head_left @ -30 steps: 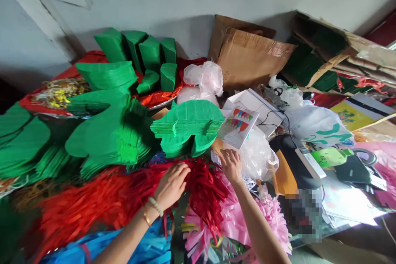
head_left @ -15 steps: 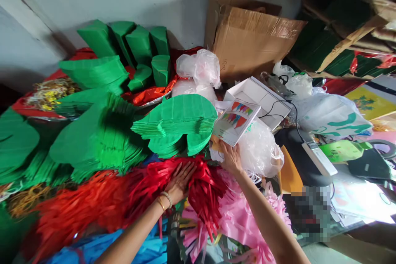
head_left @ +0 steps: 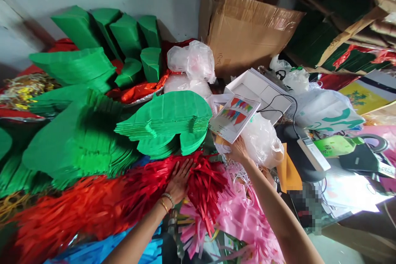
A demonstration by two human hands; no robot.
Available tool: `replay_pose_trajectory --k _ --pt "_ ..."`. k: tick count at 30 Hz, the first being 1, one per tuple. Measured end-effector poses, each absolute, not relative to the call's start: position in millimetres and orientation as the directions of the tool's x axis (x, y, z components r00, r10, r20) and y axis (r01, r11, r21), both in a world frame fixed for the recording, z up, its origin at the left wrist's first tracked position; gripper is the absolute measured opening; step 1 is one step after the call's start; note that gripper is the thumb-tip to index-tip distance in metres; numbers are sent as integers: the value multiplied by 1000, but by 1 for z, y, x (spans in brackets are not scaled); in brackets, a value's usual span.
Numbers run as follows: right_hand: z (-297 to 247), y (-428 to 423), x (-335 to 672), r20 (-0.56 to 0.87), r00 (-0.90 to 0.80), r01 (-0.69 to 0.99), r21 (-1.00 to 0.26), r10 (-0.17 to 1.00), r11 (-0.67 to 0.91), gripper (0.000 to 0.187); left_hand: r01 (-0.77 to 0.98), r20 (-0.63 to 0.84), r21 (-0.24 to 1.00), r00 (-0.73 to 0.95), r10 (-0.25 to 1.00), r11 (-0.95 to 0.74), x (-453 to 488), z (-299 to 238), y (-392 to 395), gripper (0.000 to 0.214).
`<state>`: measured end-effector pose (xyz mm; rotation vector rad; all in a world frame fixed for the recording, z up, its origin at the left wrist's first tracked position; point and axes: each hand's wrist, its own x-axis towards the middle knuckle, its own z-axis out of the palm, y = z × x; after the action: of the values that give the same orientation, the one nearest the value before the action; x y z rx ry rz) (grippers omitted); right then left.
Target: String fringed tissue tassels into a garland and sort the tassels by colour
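Note:
My left hand [head_left: 181, 179] lies palm down on the dark red fringed strips [head_left: 206, 189], its fingers stretched out. A beaded bracelet and a gold bangle circle that wrist. At the lower edge of a printed card [head_left: 235, 115] showing coloured pennants, my right hand [head_left: 239, 151] reaches forward with fingers extended; its fingertips are partly hidden by the card and loose papers. A stack of green cut-out sheets [head_left: 176, 111] sits just beyond my left hand. Pink fringed material [head_left: 238, 218] spreads below my right forearm. A clear plastic bag [head_left: 262, 140] rests beside my right hand.
More green stacks [head_left: 71, 132] fill the left side, above orange-red fringe [head_left: 74, 206] and blue material [head_left: 117, 243]. Behind stand a cardboard box [head_left: 247, 33] and an open white box [head_left: 260, 90]. A green bottle [head_left: 335, 146] and a white power strip [head_left: 314, 154] lie right.
The view has shifted, so the green stacks appear farther left. My right hand has moved slightly right along the card's lower edge. My left hand stays on the red strips.

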<state>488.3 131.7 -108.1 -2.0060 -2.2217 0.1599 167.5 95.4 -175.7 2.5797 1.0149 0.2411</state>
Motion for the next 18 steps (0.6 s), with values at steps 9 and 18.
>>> replay_pose_trajectory --k 9,18 --pt "-117 137 482 27 -36 975 -220 999 41 73 647 10 280 737 676 -710 163 -177 95 65" --pt "-108 140 525 -3 -82 952 -295 997 77 43 637 66 251 740 669 -729 159 -177 96 66"
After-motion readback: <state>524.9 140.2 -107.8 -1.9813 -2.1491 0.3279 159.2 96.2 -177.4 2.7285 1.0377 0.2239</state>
